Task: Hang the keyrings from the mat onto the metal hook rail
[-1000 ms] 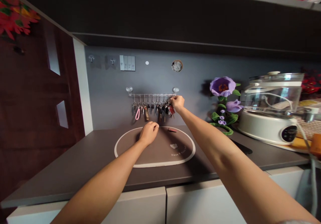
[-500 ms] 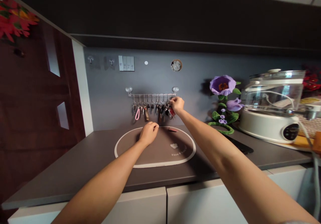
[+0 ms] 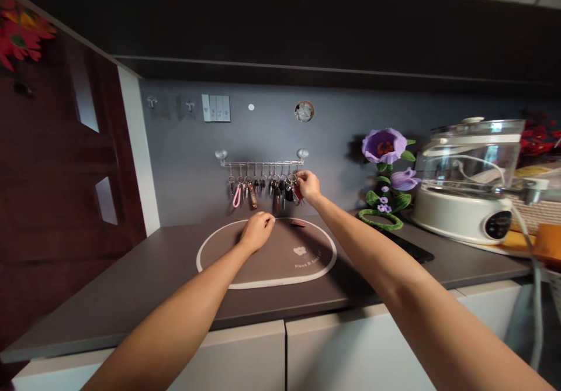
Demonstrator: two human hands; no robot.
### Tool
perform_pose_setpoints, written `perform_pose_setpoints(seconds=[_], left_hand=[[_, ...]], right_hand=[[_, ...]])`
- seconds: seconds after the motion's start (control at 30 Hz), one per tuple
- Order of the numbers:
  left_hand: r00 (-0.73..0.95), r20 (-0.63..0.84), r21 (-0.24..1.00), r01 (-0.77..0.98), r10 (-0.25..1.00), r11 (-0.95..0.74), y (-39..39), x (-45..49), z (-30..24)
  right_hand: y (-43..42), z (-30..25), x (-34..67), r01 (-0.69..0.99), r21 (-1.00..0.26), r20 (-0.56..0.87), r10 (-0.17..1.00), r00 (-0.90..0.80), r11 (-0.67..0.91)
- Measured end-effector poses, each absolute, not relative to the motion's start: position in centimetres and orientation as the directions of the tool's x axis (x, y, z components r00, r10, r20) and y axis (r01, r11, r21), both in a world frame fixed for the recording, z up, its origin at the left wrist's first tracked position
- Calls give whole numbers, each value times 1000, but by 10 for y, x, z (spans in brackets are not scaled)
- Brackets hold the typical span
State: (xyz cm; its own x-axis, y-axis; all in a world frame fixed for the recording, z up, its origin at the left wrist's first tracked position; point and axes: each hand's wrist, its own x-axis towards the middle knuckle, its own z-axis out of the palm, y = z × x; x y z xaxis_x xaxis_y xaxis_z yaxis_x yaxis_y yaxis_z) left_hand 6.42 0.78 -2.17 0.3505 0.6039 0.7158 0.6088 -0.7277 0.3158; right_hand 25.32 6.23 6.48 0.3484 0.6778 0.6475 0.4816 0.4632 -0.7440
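A clear hook rail (image 3: 263,163) is fixed to the grey wall by two suction cups, with several bunches of keys hanging from it. My right hand (image 3: 309,186) is at the rail's right end, its fingers pinched on a key ring (image 3: 293,178) that has a red tag (image 3: 298,192) below it. My left hand (image 3: 258,231) hovers or rests over the brown oval mat (image 3: 267,268), fingers curled; whatever is in them is hidden. A pink strap (image 3: 237,196) and a brown fob (image 3: 253,197) hang at the left. One small reddish item (image 3: 298,223) lies on the mat's far part.
Right of my right arm stand a purple knitted flower (image 3: 384,145) and a clear-topped white appliance (image 3: 460,213). A black phone-like slab (image 3: 407,245) lies on the counter before them. Overhead runs a dark shelf (image 3: 280,28); a dark red door (image 3: 65,204) is at left.
The whole view has shifted slightly, scene contents moving a little left. My right hand stays at the key ring at the rail's right end; my left hand keeps its place over the mat.
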Motion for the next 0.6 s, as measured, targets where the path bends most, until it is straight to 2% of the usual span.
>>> perform_pose_setpoints(seconds=[0.23, 0.4, 0.6], left_hand=[[384, 687, 304, 619, 617, -724, 9, 63, -24], [420, 661, 298, 614, 622, -731, 7, 62, -23], [424, 642, 308, 620, 638, -722, 6, 63, -22]], right_hand=[[34, 45, 253, 617, -638, 702, 677, 221, 461], [14, 18, 255, 630, -597, 730, 662, 170, 497], [4, -9, 262, 689, -612, 605, 791, 91, 389]])
